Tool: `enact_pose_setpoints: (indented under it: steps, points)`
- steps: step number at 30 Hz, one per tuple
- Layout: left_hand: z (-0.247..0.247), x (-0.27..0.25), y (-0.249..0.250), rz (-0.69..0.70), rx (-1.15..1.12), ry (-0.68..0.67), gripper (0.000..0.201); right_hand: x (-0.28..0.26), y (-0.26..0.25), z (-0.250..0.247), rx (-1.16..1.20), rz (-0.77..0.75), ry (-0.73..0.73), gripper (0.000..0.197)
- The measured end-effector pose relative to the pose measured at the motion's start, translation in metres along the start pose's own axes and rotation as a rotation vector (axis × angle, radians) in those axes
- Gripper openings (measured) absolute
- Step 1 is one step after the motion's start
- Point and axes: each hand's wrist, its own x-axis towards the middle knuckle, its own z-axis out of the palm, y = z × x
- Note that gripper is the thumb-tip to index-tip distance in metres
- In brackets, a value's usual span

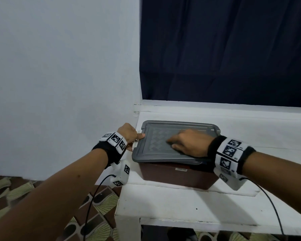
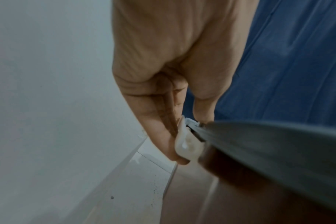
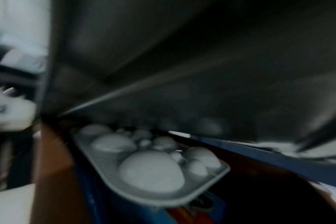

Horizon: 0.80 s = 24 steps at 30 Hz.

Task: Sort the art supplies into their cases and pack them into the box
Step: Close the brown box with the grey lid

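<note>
Head view, left to right: left hand (image 1: 129,134) at the left end of the box (image 1: 179,176), fingers (image 2: 159,121) and thumb pinching the white latch (image 2: 188,144) against the grey lid (image 1: 163,148). Box on the white table (image 1: 181,202), near its left edge, beside the wall. Right hand (image 1: 189,143) flat on the lid's right half, fingers straight, pressing down, gripping nothing.

Right wrist view, blurred: lid not seated at the near right, a gap showing, with a white paint palette (image 3: 153,166) and a blue case (image 3: 211,203) packed inside, just under it.

Likely risks: latch snapping shut on a lid not fully seated, leaving that right side proud. Palette riding high and blocking closure, or cracking under hard pressing. Fingertips nipped between latch and rim. Box nudged left off the table edge by a sideways push.
</note>
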Motion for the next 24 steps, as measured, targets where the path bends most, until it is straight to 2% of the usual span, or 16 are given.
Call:
enact_pose_setpoints:
  steps: [5, 7, 11, 14, 17, 20, 22, 24]
  points:
    - [0.0, -0.004, 0.002, 0.019, 0.044, 0.012, 0.032, -0.03, 0.024, -0.004, 0.167, 0.099, 0.093, 0.039]
    - [0.0, -0.001, 0.001, 0.019, 0.03, -0.004, 0.033, -0.05, 0.039, -0.004, 0.254, 0.17, 0.135, 0.035]
    - [0.0, 0.002, -0.003, 0.017, -0.012, -0.01, 0.04, -0.087, 0.057, -0.005, 0.462, 0.267, 0.128, 0.013]
    - [0.001, 0.006, -0.006, 0.034, 0.001, -0.01, 0.046, -0.095, 0.054, -0.019, 0.483, 0.299, 0.124, 0.015]
    - [0.002, 0.007, -0.007, 0.031, -0.021, -0.01, 0.044, -0.07, 0.041, -0.039, 0.39, 0.246, 0.159, 0.023]
    - [0.003, 0.003, -0.007, 0.044, -0.032, -0.008, 0.044, -0.02, 0.012, -0.048, 0.301, 0.136, 0.156, 0.035]
    - [0.004, 0.001, -0.008, 0.051, -0.048, -0.001, 0.046, 0.015, -0.01, -0.039, 0.203, 0.076, 0.055, 0.052]
    - [0.003, -0.003, -0.009, 0.05, -0.056, 0.003, 0.052, 0.044, -0.028, -0.023, 0.119, 0.028, -0.118, 0.07]
